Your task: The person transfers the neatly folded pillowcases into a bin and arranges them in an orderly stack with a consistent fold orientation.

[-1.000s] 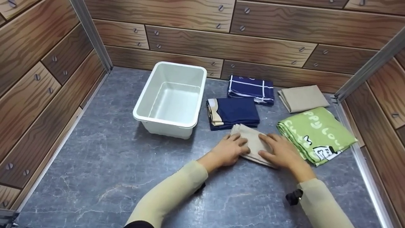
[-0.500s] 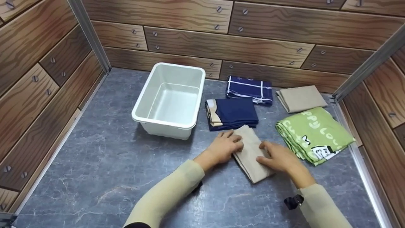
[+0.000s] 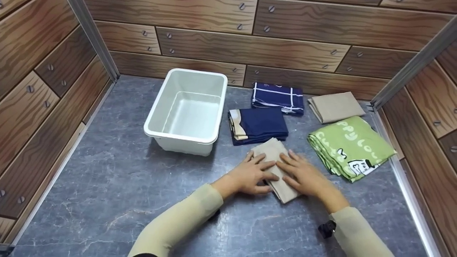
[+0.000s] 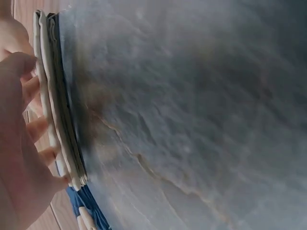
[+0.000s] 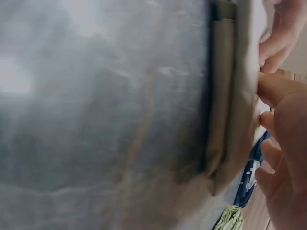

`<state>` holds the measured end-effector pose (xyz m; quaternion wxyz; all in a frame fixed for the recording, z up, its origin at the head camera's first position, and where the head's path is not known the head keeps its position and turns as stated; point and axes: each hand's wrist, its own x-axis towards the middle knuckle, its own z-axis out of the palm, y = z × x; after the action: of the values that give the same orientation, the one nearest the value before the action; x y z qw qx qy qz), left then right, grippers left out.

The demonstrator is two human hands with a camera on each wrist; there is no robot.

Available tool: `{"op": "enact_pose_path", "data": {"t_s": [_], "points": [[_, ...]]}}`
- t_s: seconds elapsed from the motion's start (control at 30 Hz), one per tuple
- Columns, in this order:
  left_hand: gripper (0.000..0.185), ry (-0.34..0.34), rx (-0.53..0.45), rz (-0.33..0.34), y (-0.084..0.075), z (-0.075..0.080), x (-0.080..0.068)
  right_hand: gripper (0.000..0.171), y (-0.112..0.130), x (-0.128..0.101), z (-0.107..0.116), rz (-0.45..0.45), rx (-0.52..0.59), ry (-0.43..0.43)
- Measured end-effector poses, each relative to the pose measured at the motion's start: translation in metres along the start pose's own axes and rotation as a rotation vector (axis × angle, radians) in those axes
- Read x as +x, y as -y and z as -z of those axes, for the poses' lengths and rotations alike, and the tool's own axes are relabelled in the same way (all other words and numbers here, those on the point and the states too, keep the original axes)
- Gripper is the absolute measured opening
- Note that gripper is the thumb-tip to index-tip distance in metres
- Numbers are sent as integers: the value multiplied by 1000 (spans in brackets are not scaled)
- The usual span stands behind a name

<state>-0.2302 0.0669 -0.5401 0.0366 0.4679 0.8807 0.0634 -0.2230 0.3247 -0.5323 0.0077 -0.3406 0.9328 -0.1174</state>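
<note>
A beige folded cloth (image 3: 284, 187) lies on the grey marbled surface, its long side slanting toward the person. My left hand (image 3: 250, 175) rests on its left part with fingers spread. From the other side my right hand (image 3: 303, 175) presses on it, fingers outstretched and close to the left ones. In the left wrist view the layered edge of the beige cloth (image 4: 55, 100) shows under the fingertips. The right wrist view shows thick folded layers of the beige cloth (image 5: 235, 96) beside the right fingers (image 5: 276, 91).
A white plastic tub (image 3: 182, 137) stands to the left. Behind the cloth lie a folded navy cloth (image 3: 264, 123) and a navy cloth with white lines (image 3: 276, 96). At right are another beige folded cloth (image 3: 337, 107) and a green printed cloth (image 3: 357, 146). Wood-patterned walls (image 3: 200, 43) enclose the surface.
The beige cloth has turned so its long side points more toward the person. Both hands have flattened and spread out on it, after looser, more bent fingers half a second ago.
</note>
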Motion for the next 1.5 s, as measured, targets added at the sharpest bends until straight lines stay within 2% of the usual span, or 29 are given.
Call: {"op": "enact_pose_path", "data": {"t_s": [0.07, 0.2, 0.3, 0.43, 0.53, 0.67, 0.87, 1.03, 1.2, 1.33, 1.5], "points": [[51, -24, 19, -4, 1, -1, -1, 53, 2, -2, -1, 12, -6, -6], [57, -38, 70, 17, 4, 0, -1, 54, 7, -6, 0, -23, -11, -4], [59, -36, 84, 73, 7, 1, -1, 55, 12, -7, 1, -36, -39, -12], [60, -52, 112, 163, 7, 0, 0, 57, 17, -6, 1, -40, -128, -32], [69, -25, 142, 197, 4, -3, 2, 63, 17, -5, -2, -34, -164, -33], [85, 53, 147, 195, 0, -7, 2, 68, 13, -4, -7, -15, -110, 0], [85, 58, 81, 208, 14, -8, 5, 69, 10, 6, -9, -64, -25, 49], [83, 66, 35, 224, 27, -2, 10, 69, 6, 18, -7, -98, -8, 77], [82, 66, 8, 231, 31, 1, 13, 70, 4, 23, -6, -115, 16, 82], [80, 47, -63, 248, 29, 2, 10, 70, 4, 21, -6, -162, 68, 26], [78, -6, -274, 319, 23, 4, 1, 66, 7, 19, -2, -302, 173, -124]]}}
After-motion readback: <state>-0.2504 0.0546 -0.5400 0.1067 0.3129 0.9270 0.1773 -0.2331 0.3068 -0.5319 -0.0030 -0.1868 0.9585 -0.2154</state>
